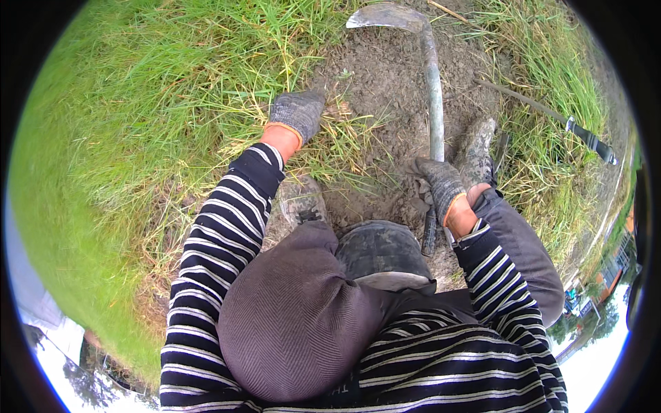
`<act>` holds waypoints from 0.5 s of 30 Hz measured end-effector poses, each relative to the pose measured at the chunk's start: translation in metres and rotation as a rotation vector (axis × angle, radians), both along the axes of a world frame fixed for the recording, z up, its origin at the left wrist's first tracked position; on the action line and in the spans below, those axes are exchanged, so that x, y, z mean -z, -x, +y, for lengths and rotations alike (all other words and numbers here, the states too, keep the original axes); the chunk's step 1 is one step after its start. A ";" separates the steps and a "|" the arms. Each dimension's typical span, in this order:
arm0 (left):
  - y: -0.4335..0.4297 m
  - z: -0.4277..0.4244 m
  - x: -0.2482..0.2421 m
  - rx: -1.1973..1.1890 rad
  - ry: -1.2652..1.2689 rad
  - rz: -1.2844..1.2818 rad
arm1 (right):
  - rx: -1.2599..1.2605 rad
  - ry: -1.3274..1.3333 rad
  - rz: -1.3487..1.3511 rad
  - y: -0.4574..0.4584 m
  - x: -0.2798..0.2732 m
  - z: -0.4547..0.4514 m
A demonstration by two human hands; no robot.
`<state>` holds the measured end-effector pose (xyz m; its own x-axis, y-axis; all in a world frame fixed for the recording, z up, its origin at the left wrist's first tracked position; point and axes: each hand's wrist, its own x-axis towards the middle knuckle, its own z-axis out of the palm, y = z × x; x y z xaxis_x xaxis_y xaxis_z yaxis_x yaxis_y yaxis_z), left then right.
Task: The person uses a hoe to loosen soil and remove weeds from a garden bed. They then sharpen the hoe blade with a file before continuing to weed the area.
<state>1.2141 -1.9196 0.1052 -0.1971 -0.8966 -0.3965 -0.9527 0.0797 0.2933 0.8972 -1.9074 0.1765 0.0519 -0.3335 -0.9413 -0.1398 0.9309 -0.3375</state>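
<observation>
My right hand (440, 190), in a grey knitted glove with an orange cuff, is closed round the handle of a sickle (435, 98). Its metal shaft runs away from me, and the curved blade (387, 16) lies over bare soil, pointing left. My left hand (297, 114), gloved alike, is at the edge of the long green grass (206, 82), its fingers curled down. Cut or loose blades (351, 134) lie beside it; whether it grips any grass is hidden.
Muddy camouflage shoes (304, 199) stand on the soil (369, 77). A dark rounded padded thing (382, 245) is between my legs. At the right, a rod with a black strapped grip (542, 108) lies on grass. Thick grass spreads left; buildings show at the lower right rim.
</observation>
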 end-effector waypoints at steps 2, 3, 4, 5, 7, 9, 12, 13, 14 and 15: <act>0.000 0.000 -0.002 -0.018 0.008 0.004 | -0.227 -0.188 0.134 0.000 -0.013 0.010; -0.001 0.000 -0.003 -0.016 -0.016 -0.014 | -0.569 -0.250 0.167 0.006 -0.029 0.019; -0.001 0.001 -0.004 -0.016 -0.041 -0.031 | -0.811 -0.229 0.232 0.013 -0.047 0.028; -0.001 0.002 -0.004 -0.025 -0.059 -0.052 | -0.840 -0.265 0.277 0.020 -0.059 0.028; -0.001 0.007 -0.004 -0.026 -0.012 -0.003 | -0.903 -0.184 0.262 0.030 -0.073 0.019; -0.001 0.009 -0.001 -0.067 0.012 -0.009 | -0.621 -0.341 0.410 0.029 -0.070 0.004; -0.002 0.013 0.000 -0.063 0.000 -0.035 | -0.157 -0.317 0.170 0.004 -0.045 -0.017; -0.003 0.014 0.000 -0.072 0.026 -0.030 | -0.195 -0.345 0.170 -0.005 -0.041 -0.015; -0.004 0.016 0.000 -0.072 0.091 -0.016 | -0.207 -0.296 0.136 -0.010 -0.041 -0.009; -0.006 0.017 0.000 -0.079 0.107 -0.011 | -0.229 -0.218 0.048 -0.016 -0.040 -0.005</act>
